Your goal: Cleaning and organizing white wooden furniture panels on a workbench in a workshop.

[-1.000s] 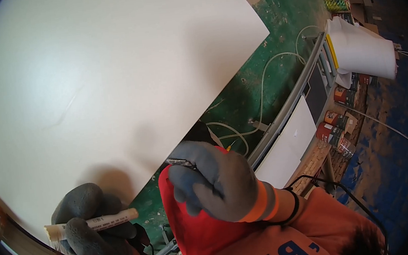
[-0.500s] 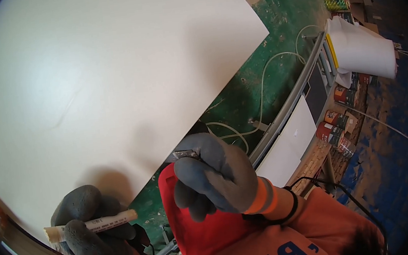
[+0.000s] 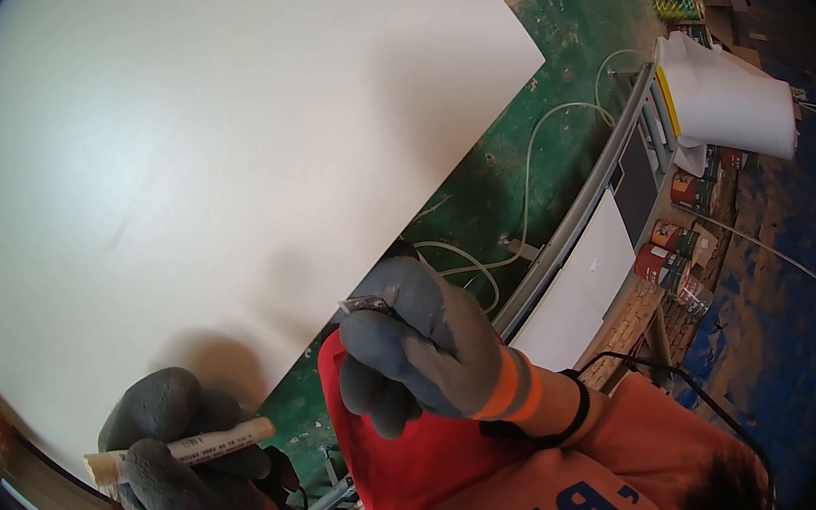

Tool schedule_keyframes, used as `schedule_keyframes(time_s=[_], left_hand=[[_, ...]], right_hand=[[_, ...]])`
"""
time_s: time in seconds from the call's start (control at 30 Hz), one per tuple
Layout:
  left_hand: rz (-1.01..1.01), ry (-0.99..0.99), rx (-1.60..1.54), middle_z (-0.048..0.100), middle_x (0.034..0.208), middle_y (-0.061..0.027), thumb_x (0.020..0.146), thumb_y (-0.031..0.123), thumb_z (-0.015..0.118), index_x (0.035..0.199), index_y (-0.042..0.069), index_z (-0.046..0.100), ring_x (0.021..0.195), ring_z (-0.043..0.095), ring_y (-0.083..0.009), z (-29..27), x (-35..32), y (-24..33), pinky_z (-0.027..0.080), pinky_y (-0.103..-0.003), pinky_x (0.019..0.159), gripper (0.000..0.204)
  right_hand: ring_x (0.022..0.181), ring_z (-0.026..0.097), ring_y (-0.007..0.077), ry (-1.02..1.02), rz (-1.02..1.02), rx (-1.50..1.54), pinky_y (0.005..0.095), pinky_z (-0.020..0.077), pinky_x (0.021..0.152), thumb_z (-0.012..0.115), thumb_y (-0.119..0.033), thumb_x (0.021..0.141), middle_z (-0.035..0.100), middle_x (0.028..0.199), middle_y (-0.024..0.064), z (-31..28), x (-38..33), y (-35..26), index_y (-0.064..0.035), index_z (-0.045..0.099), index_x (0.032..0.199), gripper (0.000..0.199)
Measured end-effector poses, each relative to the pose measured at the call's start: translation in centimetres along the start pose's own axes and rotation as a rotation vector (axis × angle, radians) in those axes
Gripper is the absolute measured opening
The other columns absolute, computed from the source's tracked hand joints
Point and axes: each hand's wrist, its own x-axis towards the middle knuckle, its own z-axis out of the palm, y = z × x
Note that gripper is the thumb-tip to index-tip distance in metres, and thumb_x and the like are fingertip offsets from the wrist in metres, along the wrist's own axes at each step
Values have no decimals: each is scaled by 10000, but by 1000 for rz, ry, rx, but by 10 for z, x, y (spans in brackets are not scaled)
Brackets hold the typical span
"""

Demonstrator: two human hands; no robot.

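My left hand [image 3: 185, 487], in a grey-coated work glove, is closed around a short cream-coloured stick [image 3: 233, 439] with small print along its side. It rests low over the near left edge of a large white sheet [image 3: 166, 162]. My right hand [image 3: 428, 338], gloved the same way, pinches a small flat metal blade [image 3: 365, 305] between thumb and forefinger. That hand is at the sheet's near edge, and the blade's short end pokes out toward the sheet. Fingers hide the rest of the blade. Both gloves cast soft shadows on the sheet.
Beyond the sheet lies a worn green floor [image 3: 576, 9] with a looping pale hose [image 3: 530, 160]. To the right stand a grey metal frame [image 3: 568, 242], a white roll [image 3: 727, 98] and several red cans [image 3: 660, 261]. A red cloth [image 3: 382, 469] covers my lap.
My right hand has shifted slightly left, and a little more of the blade shows. The left hand keeps its hold on the stick, almost unmoved.
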Motion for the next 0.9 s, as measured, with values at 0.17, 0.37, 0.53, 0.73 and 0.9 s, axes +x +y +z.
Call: schedule_keyframes(time_s=[0.17, 0.37, 0.53, 0.73, 0.9], left_hand=[[-11, -17, -2, 533, 502, -131, 883, 450, 450, 885, -90, 588, 340, 488, -181, 1, -1, 1, 401, -280, 348, 557], [39, -5, -14, 534, 504, -130, 883, 483, 459, 859, -95, 582, 332, 475, -170, 1, 1, -1, 384, -268, 340, 591], [48, -11, 55, 499, 524, -99, 924, 456, 394, 905, -35, 560, 397, 465, -158, 3, -2, 3, 337, -265, 388, 519], [8, 35, 69, 499, 532, -91, 920, 456, 406, 900, -32, 563, 411, 459, -149, 6, -4, 5, 343, -259, 401, 513], [14, 15, -86, 567, 555, -165, 877, 449, 501, 899, -101, 594, 334, 502, -195, -5, 1, -9, 395, -263, 327, 559]], right_hand=[[560, 559, 90, -97, 4, 88, 228, 458, 422, 422, -59, 952, 589, 759, 72, -4, -3, 3, -28, 452, 1185, 237], [457, 536, 95, 43, 152, 9, 227, 430, 391, 444, -150, 976, 587, 669, 64, 7, -8, -12, -46, 467, 1173, 224], [405, 509, 92, 88, 175, -50, 231, 409, 368, 458, -173, 975, 584, 635, 52, 15, -10, -18, -49, 482, 1141, 208], [419, 521, 84, 69, 243, 1, 232, 403, 369, 477, -140, 961, 588, 643, 43, 17, -10, -21, -47, 484, 1141, 202], [496, 604, 148, 50, 36, -250, 279, 472, 451, 503, -62, 916, 618, 702, 91, 7, -9, -2, -29, 472, 1179, 266]])
